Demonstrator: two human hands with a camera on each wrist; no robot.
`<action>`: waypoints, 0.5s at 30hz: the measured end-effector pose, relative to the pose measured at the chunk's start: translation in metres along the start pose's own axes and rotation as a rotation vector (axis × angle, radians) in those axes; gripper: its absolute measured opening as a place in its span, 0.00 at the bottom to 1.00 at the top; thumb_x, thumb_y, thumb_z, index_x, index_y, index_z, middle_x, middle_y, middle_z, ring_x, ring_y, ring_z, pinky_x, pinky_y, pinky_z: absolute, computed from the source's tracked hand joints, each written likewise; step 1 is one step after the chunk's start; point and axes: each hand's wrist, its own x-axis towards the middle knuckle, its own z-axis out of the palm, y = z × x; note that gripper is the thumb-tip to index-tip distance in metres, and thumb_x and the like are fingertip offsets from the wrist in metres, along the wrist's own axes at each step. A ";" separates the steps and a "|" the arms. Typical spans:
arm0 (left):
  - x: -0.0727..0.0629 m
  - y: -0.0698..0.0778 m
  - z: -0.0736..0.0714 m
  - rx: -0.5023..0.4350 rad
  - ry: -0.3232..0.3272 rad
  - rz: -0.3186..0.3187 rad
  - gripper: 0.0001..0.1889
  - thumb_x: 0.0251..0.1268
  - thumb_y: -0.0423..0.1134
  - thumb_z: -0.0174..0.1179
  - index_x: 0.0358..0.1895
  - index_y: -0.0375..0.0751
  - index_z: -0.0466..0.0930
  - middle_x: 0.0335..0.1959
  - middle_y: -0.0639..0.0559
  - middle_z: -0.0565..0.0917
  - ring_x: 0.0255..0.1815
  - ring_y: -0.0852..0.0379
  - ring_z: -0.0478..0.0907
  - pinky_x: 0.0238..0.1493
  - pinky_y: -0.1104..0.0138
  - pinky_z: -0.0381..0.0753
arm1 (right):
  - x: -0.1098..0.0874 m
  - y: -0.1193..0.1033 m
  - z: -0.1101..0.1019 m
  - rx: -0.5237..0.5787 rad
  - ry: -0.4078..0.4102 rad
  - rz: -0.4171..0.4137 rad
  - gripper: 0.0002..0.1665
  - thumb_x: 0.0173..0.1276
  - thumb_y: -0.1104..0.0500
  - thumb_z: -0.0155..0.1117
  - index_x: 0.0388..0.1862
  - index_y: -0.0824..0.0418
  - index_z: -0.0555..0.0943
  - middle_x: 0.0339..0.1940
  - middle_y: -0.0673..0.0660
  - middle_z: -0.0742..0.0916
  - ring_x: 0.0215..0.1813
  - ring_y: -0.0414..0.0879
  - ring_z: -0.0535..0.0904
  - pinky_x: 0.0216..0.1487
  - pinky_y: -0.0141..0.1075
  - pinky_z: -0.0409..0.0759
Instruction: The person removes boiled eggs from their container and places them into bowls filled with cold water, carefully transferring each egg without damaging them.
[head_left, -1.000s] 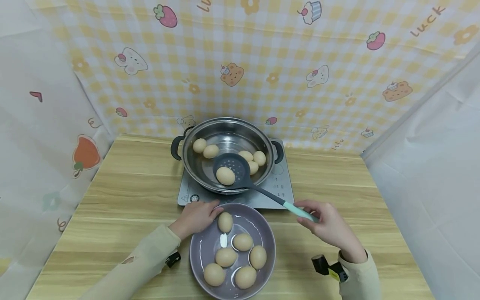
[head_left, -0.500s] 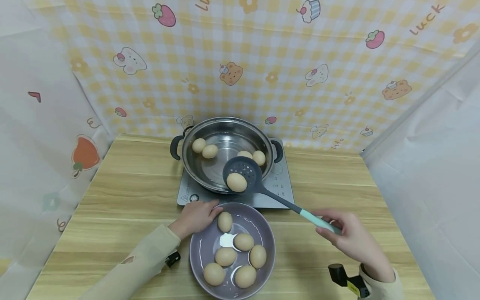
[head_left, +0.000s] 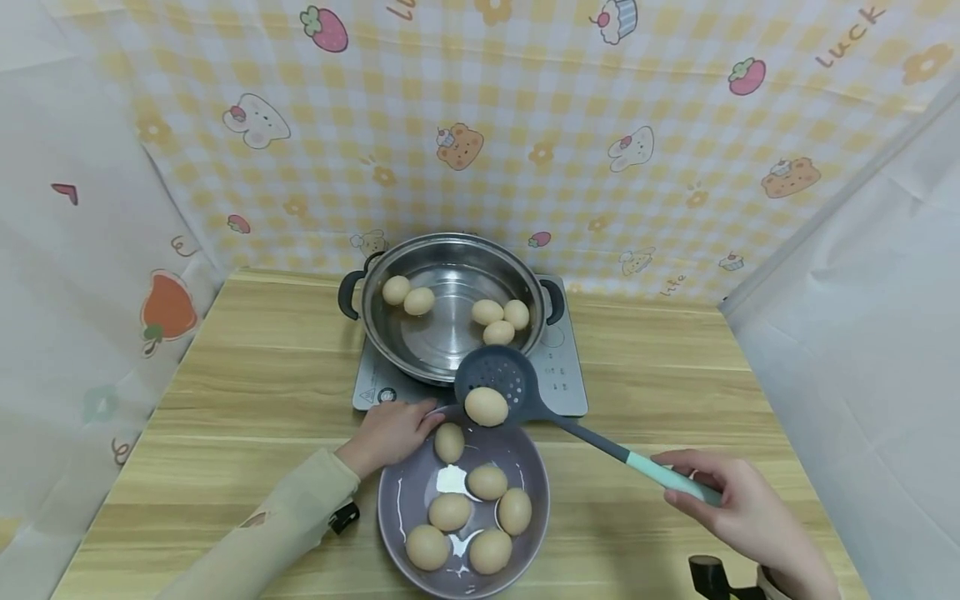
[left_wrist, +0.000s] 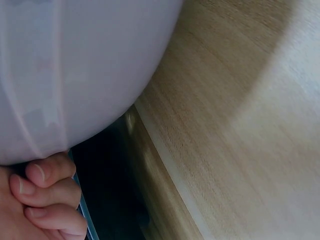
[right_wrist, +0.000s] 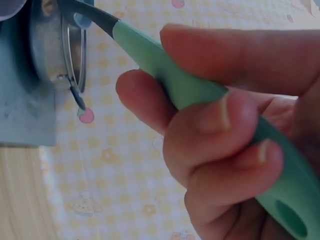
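My right hand (head_left: 738,508) grips the mint-green handle of a dark grey skimmer (head_left: 592,437), its fingers and thumb wrapped round it in the right wrist view. One brown egg (head_left: 486,407) lies in the perforated head, which overlaps the far rim of a purple bowl (head_left: 538,492) and the pot's near side. Several more eggs (head_left: 449,512) sit in the bowl. At its upper left rim my left hand (head_left: 390,436) holds on, thumb over the edge; the left wrist view shows curled fingers (left_wrist: 52,192) against the outer wall.
Behind the bowl a steel pot (head_left: 442,333) with black side handles holds water and several eggs (head_left: 498,332). It stands on a flat induction cooker (head_left: 566,383). A checked cloth (head_left: 540,108) hangs at the back of the wooden table (head_left: 652,367).
The right hand has drawn the skimmer with its egg toward the person and to the right, from over the pot to the bowl's far rim. The left hand and bowl have stayed put.
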 end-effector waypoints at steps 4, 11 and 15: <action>0.000 0.000 0.000 -0.002 0.004 -0.002 0.14 0.68 0.49 0.47 0.24 0.50 0.66 0.13 0.56 0.68 0.19 0.52 0.73 0.22 0.61 0.65 | -0.003 0.002 0.000 0.021 -0.007 -0.017 0.17 0.52 0.70 0.67 0.42 0.59 0.80 0.17 0.42 0.73 0.17 0.33 0.65 0.17 0.30 0.66; 0.001 0.002 0.000 0.003 -0.008 -0.026 0.10 0.67 0.45 0.48 0.27 0.50 0.70 0.13 0.56 0.71 0.19 0.54 0.73 0.21 0.61 0.66 | -0.004 0.006 0.005 0.070 -0.082 -0.065 0.16 0.54 0.69 0.66 0.43 0.60 0.80 0.21 0.43 0.78 0.19 0.32 0.67 0.18 0.30 0.68; 0.001 0.002 -0.001 -0.001 -0.009 -0.034 0.06 0.66 0.43 0.49 0.33 0.51 0.75 0.14 0.57 0.72 0.18 0.56 0.71 0.20 0.62 0.66 | -0.002 0.008 0.008 0.089 -0.121 -0.086 0.17 0.54 0.68 0.66 0.43 0.59 0.80 0.26 0.46 0.81 0.21 0.34 0.70 0.20 0.30 0.69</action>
